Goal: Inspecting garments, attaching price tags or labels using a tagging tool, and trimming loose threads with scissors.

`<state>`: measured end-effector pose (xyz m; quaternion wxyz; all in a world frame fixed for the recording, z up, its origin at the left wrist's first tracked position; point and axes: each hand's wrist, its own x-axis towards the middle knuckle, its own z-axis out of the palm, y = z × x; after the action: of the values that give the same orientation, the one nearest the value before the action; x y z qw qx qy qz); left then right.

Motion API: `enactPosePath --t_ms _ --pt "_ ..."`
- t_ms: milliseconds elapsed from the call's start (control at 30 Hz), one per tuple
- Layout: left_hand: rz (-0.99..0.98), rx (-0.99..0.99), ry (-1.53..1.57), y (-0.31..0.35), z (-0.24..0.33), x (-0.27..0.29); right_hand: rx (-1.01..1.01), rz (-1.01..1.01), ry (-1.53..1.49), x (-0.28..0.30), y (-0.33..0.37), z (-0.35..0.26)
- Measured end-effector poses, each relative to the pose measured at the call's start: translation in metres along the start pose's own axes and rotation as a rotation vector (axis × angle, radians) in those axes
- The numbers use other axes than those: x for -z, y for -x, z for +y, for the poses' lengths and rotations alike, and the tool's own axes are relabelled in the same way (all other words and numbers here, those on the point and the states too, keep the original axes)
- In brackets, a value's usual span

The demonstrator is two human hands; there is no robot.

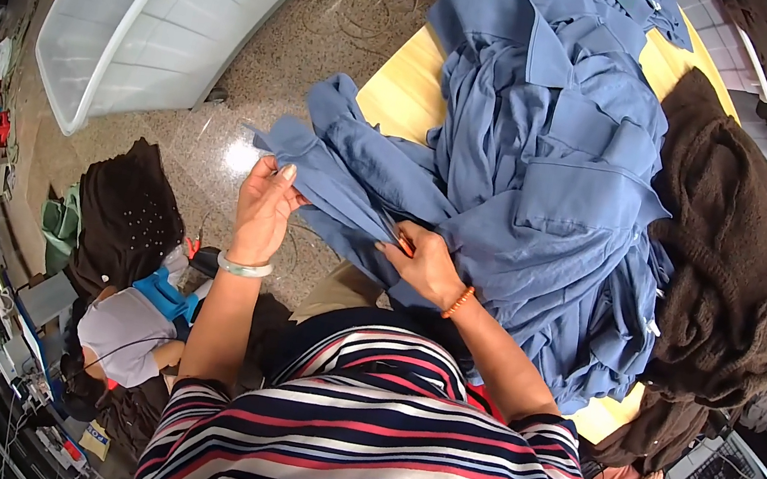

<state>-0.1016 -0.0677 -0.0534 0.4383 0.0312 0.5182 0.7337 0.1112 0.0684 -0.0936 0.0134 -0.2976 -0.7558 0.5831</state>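
Your left hand [265, 210] pinches the soft, creased slate-blue cloth [337, 183] between thumb and fingers, beyond the left edge of the pale yellow wood-grain table [402, 80]. Your right hand [425, 265] closes round a small orange object [406, 242] against that cloth; I cannot tell whether it grips fabric too. Rumpled slate-blue garments [561, 148] cover the surface's middle; coarse dark-brown knitwear [739, 238] drapes its right edge.
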Motion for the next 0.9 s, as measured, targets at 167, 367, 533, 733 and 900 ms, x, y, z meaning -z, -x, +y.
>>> enactPosePath --t_ms 167,367,533,733,900 --pt "0.011 0.035 -0.021 -0.005 0.004 -0.017 -0.093 -0.103 -0.247 0.023 0.01 -0.011" --pt "-0.002 0.067 0.006 -0.015 0.009 -0.041 -0.128 -0.094 -0.335 0.028 0.007 -0.008" --pt "0.011 0.076 0.006 -0.025 0.008 -0.044 -0.215 -0.122 -0.463 0.033 0.007 -0.007" --pt "0.041 0.109 -0.013 -0.042 0.006 -0.06 -0.155 0.23 -0.598 0.017 0.003 -0.009" --pt "-0.038 0.141 -0.028 -0.058 -0.005 -0.07 0.009 0.528 -0.266 0.012 -0.006 -0.043"
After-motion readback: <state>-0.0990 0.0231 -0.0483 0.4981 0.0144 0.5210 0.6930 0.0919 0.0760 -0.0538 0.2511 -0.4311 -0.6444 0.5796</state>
